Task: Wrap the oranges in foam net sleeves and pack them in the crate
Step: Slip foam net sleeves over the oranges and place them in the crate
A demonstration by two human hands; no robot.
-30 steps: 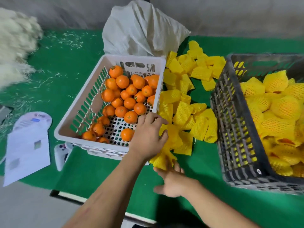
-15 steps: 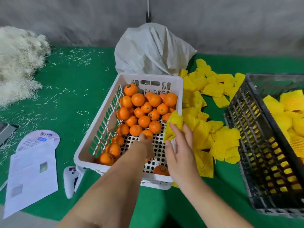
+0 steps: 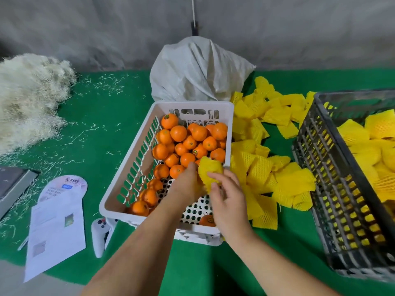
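A white basket [image 3: 192,103] on the green table holds several bare oranges [image 3: 186,135]. My left hand [image 3: 188,184] reaches into it, fingers curled down around an orange that the hand mostly hides. My right hand [image 3: 228,197] pinches a yellow foam net sleeve [image 3: 210,168] just above the basket's right side, touching my left thumb. A pile of loose yellow sleeves [image 3: 277,180] lies right of the basket. At the right edge a dark grey crate [image 3: 333,189] holds several wrapped oranges [image 3: 363,135].
A white sack [image 3: 198,71] stands behind the basket. A heap of pale shredded filler [image 3: 27,99] lies far left. Printed papers [image 3: 55,221], a white game controller [image 3: 98,238] and a grey box [image 3: 10,184] sit near the table's front left.
My right hand picked a sleeve from the pile and brought it over the basket to my left hand. My left hand dropped into the basket among the oranges. The view tilted up.
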